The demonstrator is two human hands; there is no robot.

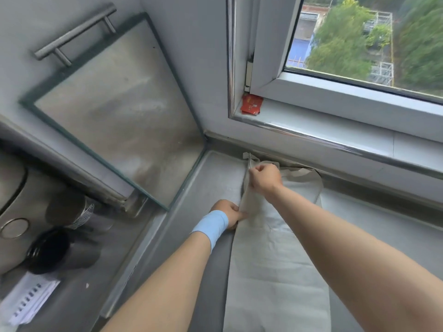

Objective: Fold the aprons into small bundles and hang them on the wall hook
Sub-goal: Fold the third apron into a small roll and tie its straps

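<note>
Apron (275, 259) lies flat along the tabletop (215, 173), long axis 6 to 12 o'clock, neck loop (317, 185) toward the window sill (335, 121) at 12. Left grip (229, 213) pinches its 9 o'clock edge; right grip (265, 177) clenches the same edge further up, lifted. Likely reason: to carry that side over for a lengthwise fold.

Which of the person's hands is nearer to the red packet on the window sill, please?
Right. The right hand, gripping the apron by its edge, is just below the red packet. The left hand holds the apron lower down, farther from it.
</note>
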